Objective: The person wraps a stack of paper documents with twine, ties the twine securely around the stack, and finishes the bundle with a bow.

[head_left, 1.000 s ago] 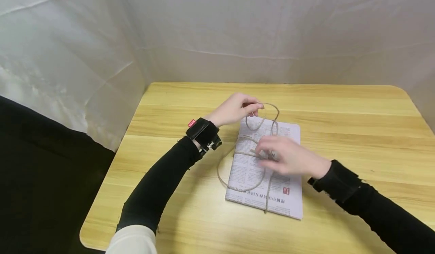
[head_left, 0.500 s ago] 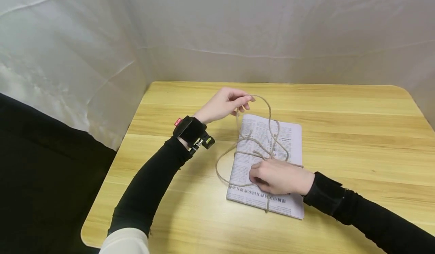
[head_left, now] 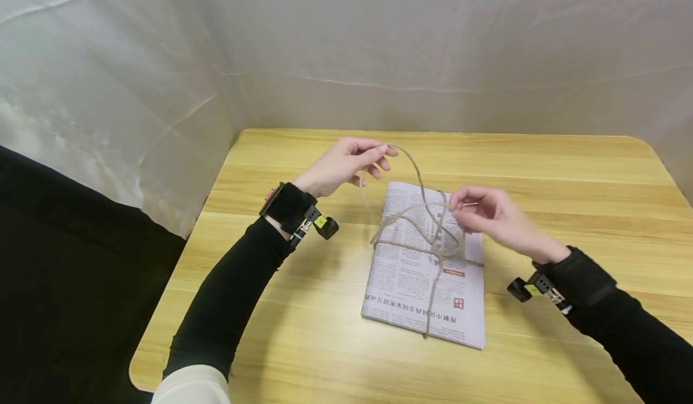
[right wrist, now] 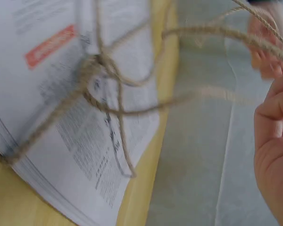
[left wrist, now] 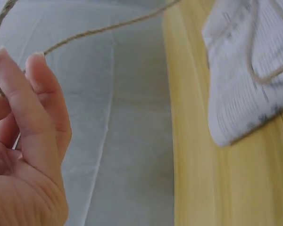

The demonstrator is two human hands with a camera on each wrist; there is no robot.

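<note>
Jute twine [head_left: 419, 220], soft and light, crosses the newspaper stack [head_left: 425, 272]; my left hand [head_left: 346, 165] and right hand [head_left: 487, 211] each pinch a loose strand above the knot.

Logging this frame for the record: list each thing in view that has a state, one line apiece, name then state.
left hand: raised above the table, pinches one strand of the twine in a fingertip grip.
right hand: raised over the newspaper stack, pinches another strand.
twine: wrapped crosswise around the stack, crossing loose, strands lifted, not pulled tight.
newspaper stack: flat on the table, folded, bound by twine.
table: wooden, bears the stack.
</note>
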